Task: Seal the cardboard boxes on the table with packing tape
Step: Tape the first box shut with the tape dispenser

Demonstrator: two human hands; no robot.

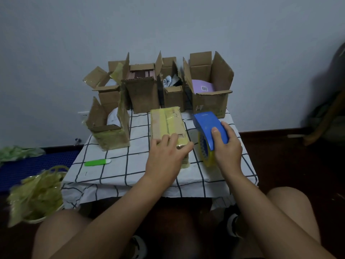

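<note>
Tape dispenser [210, 128] gripped in your right hand [226, 148], left hand [166, 156] flat and relaxed on the closed box [168, 124] mid-tabletop [130, 165], you appear between boxes; 5 open boxes [209, 94] likely need flaps folded next.

Closed cardboard box [169, 126]: flat, long axis running away from viewer, top covered in yellowish tape strips; centre of counter [130, 165], near end under left hand [164, 156]. Blue tape dispenser [210, 128] with yellowish tape roll [205, 152]: upright just right of closed box, gripped by right hand [226, 146]. Open box [110, 126]: front left, flaps up, tape-wrapped sides. Four open boxes in back row: far-left [108, 88], tall [141, 92], narrow [173, 92], large right [211, 98] holding purple item.
</note>
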